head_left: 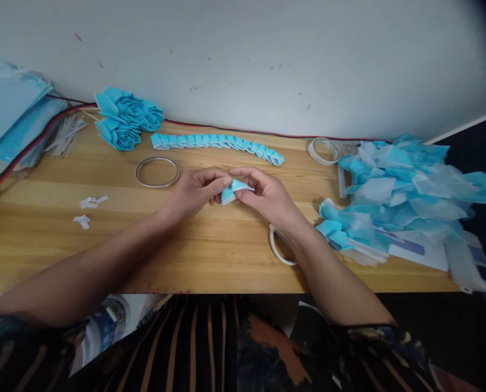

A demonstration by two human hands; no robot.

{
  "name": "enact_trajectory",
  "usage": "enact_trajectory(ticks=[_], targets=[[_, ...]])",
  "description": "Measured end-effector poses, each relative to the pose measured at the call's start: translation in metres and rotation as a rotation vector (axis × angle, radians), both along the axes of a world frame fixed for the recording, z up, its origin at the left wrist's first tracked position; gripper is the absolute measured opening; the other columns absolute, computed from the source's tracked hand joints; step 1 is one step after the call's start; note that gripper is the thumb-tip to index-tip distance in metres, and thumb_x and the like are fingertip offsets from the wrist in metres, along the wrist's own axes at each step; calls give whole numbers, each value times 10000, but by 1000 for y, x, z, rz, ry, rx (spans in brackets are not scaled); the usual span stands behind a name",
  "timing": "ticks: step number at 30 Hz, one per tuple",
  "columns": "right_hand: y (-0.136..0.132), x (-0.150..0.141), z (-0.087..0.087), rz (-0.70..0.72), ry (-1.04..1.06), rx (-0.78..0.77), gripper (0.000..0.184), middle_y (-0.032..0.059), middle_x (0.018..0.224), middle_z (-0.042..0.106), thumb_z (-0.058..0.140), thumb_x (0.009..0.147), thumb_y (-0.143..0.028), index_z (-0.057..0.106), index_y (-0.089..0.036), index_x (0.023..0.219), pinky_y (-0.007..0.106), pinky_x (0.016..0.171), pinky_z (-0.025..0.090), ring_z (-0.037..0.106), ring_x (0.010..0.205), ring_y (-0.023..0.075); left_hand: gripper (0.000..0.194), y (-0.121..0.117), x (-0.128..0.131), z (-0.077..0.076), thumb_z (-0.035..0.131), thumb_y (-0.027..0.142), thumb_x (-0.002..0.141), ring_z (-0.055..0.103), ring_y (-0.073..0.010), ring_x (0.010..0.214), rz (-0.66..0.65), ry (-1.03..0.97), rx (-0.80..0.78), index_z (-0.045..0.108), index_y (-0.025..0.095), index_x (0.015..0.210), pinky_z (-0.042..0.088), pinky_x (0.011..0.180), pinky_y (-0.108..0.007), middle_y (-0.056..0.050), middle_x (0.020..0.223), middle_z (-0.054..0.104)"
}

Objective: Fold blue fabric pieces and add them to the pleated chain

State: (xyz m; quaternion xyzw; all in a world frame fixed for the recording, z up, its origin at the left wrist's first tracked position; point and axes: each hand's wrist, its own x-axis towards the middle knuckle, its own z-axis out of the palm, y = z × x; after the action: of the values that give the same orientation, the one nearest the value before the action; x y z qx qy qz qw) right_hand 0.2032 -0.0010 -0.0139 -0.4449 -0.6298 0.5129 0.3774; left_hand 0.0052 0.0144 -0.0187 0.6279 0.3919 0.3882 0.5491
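Observation:
Between both hands, over the middle of the wooden table, is a small piece of folded blue paper with a pale edge. My left hand pinches its left side with thumb and fingers. On the other side my right hand is closed on the paper's right corner. Just beyond the hands lies a long curved strip of folded blue paper pieces. A thin tape ring rests left of my left hand, and another white tape roll is partly hidden under my right forearm.
Blue paper roses lie at the back left, near thin white strips and plastic-wrapped blue sheets. White scraps are at left. A tape roll and a heap of blue petals occupy the right. A red-black cable runs along the wall.

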Motion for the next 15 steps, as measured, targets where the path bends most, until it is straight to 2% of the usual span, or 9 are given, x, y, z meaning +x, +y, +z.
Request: enact_trajectory(ticks=[4,9,15], targets=[[0,1,2,11,1,25,381,11,970,729,687,809,-224,679,-222,1191,317,751,516,629,793,148,391,1,0,1,738,543,836,518,-94,531,-35,-18,-14,692,157,790,447,533,-210,25,576,583],[1,1,0,21,0,-14,383,26,1034,734,673,838,-240,670,-228,1221,328,752,531,637,796,151,365,0,0,3,716,504,854,519,-95,528,-32,-15,-30,656,162,744,450,530,-209,24,567,582],[-1,3,2,109,65,-64,401,33,1070,725,710,864,-310,661,-237,1255,328,783,553,655,874,164,294,0,0,2,714,430,825,504,-89,523,4,12,-29,640,162,730,436,530,-213,33,580,567]])
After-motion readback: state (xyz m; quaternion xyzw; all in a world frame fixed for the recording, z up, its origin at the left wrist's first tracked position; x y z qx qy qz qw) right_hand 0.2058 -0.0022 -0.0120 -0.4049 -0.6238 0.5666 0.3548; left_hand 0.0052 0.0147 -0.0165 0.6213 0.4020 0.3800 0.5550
